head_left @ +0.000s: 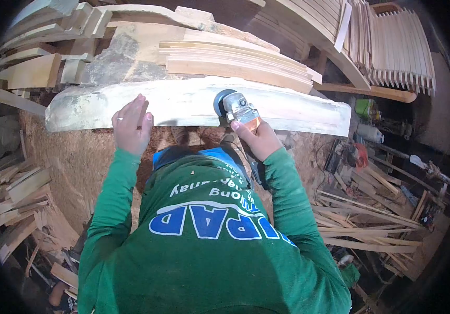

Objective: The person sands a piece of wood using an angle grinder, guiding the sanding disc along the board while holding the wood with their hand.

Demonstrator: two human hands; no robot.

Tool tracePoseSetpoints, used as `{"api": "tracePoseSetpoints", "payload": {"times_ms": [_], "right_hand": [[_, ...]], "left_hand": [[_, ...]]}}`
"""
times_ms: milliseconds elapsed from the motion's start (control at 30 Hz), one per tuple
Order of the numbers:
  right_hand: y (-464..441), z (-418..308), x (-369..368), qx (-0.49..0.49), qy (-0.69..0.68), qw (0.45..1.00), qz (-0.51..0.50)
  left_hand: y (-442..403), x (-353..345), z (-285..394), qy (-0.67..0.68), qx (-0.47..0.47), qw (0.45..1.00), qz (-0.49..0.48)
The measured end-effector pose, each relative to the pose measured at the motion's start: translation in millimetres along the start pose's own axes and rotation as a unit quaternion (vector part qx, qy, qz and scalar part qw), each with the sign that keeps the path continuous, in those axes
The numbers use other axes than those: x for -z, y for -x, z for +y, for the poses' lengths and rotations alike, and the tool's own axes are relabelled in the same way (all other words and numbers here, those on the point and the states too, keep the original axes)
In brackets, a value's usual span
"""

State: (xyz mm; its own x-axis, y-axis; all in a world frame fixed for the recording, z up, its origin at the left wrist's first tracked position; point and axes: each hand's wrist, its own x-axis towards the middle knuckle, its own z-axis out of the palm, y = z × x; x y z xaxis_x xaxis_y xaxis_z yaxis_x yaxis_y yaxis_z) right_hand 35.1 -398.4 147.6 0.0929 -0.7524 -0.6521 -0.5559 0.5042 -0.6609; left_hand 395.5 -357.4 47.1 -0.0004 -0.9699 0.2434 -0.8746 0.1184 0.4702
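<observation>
A long pale board (183, 102) lies crosswise in front of me, brightly lit. My right hand (259, 138) is wrapped round the orange body of an angle grinder (242, 111), whose dark round disc rests at the board's surface, right of its middle. On the left part of the board, near its front edge, my left hand (132, 123) lies with the fingers stretched out and a ring on one of them. It holds nothing.
Stacked thin boards (235, 65) lie just behind the long board. Curved wood pieces (36, 70) are piled at the back left, slatted parts (397, 49) at the back right. Scrap strips (371, 230) and a green container (366, 109) are on the right. Sawdust covers the ground (68, 172).
</observation>
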Motion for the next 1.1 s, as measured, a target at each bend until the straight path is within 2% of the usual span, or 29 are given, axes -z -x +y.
{"api": "tracePoseSetpoints", "payload": {"times_ms": [167, 267, 333, 433, 567, 667, 867, 1000, 1100], "right_hand": [[-13.1, 4.2, -26.0, 0.039, 0.001, 0.999, -0.022], [-6.8, -18.8, -36.6, 0.038, -0.002, 0.999, -0.033], [-15.2, -13.4, -45.1, 0.044, 0.045, 0.997, -0.043], [-16.0, -17.1, -53.2, 0.032, 0.097, 0.994, -0.045], [-15.5, -13.0, -48.3, 0.025, 0.095, 0.994, -0.039], [0.6, -12.4, -26.3, -0.005, 0.104, 0.995, -0.005], [5.1, 49.5, 25.1, -0.005, -0.089, 0.995, 0.042], [12.6, 62.0, 72.1, -0.066, -0.061, 0.993, 0.07], [12.0, 87.7, 104.6, -0.082, -0.095, 0.988, 0.092]], "left_hand": [[-0.5, -5.3, 0.2, 0.033, -0.021, 0.999, 0.031], [-5.1, -6.0, -0.8, 0.046, -0.048, 0.997, 0.047], [-9.2, -5.9, 1.4, 0.051, -0.065, 0.995, 0.055], [-13.0, -12.3, -2.8, -0.024, -0.09, 0.995, 0.038], [-21.3, -18.9, 10.7, 0.053, -0.072, 0.995, 0.037], [-28.2, -27.7, 31.5, 0.065, -0.104, 0.992, 0.008], [-38.0, -72.0, 78.5, 0.189, -0.121, 0.973, -0.058], [-52.6, -97.6, 114.5, 0.185, -0.143, 0.97, -0.072], [-65.9, -109.3, 139.6, 0.164, -0.166, 0.968, -0.093]]}}
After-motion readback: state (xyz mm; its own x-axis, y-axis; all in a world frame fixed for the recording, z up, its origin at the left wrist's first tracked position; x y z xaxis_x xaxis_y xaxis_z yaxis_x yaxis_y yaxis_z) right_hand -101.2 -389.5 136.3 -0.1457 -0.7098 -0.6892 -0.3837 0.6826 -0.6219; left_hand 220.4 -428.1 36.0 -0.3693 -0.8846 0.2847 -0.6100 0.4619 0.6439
